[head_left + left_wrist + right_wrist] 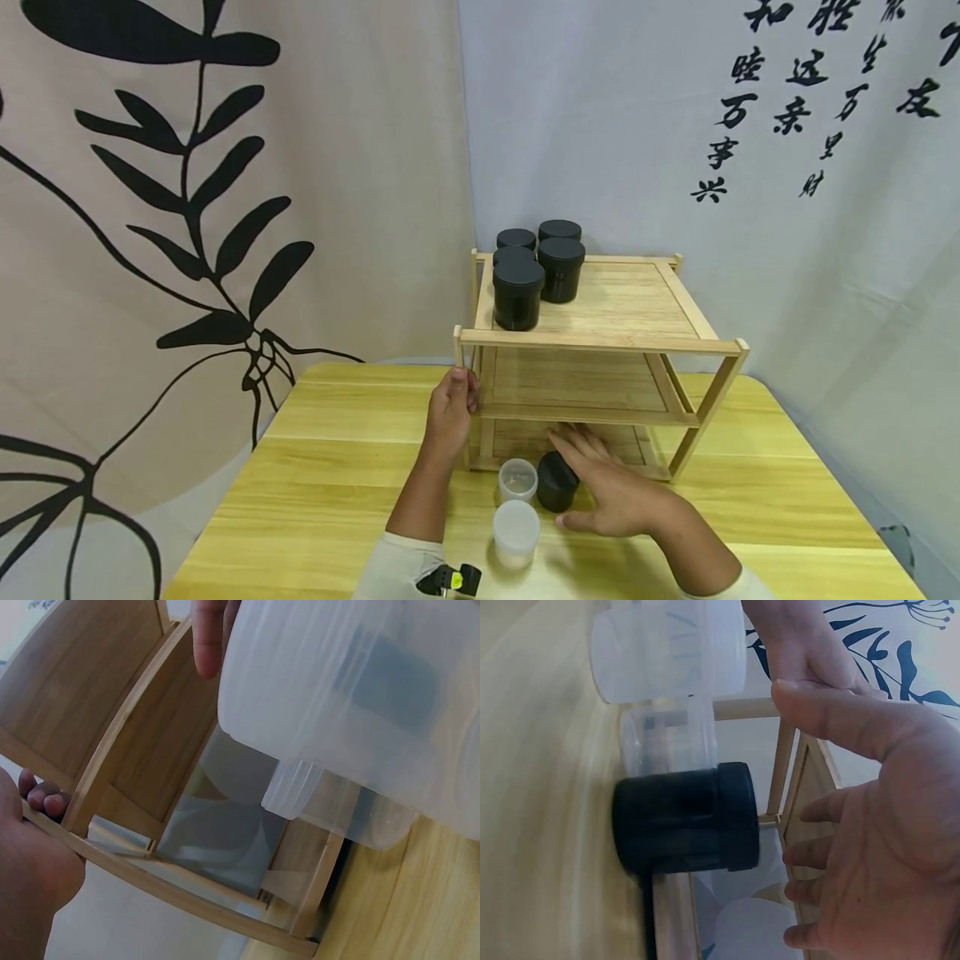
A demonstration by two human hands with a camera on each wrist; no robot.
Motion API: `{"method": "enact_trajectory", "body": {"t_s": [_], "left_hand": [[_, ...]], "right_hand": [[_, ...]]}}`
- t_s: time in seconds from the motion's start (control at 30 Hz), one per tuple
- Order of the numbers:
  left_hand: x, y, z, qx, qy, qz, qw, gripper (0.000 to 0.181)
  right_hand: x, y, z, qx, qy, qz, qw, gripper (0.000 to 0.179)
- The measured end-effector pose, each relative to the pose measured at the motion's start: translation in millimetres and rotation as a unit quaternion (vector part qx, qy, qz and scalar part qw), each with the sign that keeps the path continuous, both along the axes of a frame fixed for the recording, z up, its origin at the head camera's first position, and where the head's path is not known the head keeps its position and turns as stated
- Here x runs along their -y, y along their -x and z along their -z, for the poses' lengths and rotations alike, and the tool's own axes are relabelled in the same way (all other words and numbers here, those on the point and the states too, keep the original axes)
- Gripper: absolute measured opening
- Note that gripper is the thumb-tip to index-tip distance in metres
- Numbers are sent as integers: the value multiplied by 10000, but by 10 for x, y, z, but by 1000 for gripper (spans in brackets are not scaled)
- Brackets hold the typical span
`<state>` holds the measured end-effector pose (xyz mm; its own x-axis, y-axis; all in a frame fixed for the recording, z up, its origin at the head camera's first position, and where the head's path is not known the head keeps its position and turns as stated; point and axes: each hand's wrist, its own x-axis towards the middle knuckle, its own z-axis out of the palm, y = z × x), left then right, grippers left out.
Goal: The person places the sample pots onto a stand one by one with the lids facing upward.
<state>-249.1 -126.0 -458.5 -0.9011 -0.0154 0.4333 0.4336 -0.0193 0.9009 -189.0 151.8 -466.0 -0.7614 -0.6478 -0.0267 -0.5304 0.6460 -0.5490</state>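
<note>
Nearest on the wooden table (300, 500) stands a frosted white jar (516, 537), partly in front of a clear jar (517, 482); beside the latter stands a black jar (557, 483), before the rack's bottom shelf. The right hand (611, 492) is spread over and beside this black jar, thumb well away from the fingers, palm toward the lid; the right wrist view shows a gap between them, and it holds nothing. The left hand (450, 408) is curled round the left front post (459, 348) of the three-tier wooden rack (637, 304). In the left wrist view the frosted jar blocks part of the rack. Five black lidded jars (517, 300) cluster at the left of the top shelf, and pale cloth (375, 167) with black plant shapes and writing hangs behind.
</note>
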Motion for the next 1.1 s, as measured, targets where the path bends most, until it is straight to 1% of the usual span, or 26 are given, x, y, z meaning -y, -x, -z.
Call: {"method": "enact_trajectory", "body": {"t_s": [0.07, 0.23, 0.4, 0.53, 0.67, 0.73, 0.9, 1.1], "left_hand": [[-1, 7, 3, -15, -6, 25, 10000, 71], [0, 16, 9, -2, -8, 52, 10000, 71], [9, 1, 0, 99, -108, -12, 9999, 74], [17, 1, 0, 87, -99, -31, 9999, 73], [18, 11, 9, 19, -31, -31, 10000, 70], [15, 13, 14, 0, -14, -27, 10000, 69], [7, 3, 19, 6, -55, -43, 10000, 72], [1, 8, 20, -17, -42, -44, 10000, 74]], "right_hand": [[6, 2, 18, 56, 57, 68, 9999, 109], [4, 17, 59, 346, 226, 367, 9985, 109], [-31, 61, 113, 435, 401, 530, 9968, 111], [-91, 120, 191, 474, 901, 509, 9935, 109], [-142, 198, 303, 424, 1617, 358, 9853, 100], [-155, 234, 363, 451, 1875, 274, 9808, 97], [-164, 300, 491, 785, 2301, 239, 9697, 96], [-146, 342, 574, 1288, 2618, 229, 9562, 96]]}}
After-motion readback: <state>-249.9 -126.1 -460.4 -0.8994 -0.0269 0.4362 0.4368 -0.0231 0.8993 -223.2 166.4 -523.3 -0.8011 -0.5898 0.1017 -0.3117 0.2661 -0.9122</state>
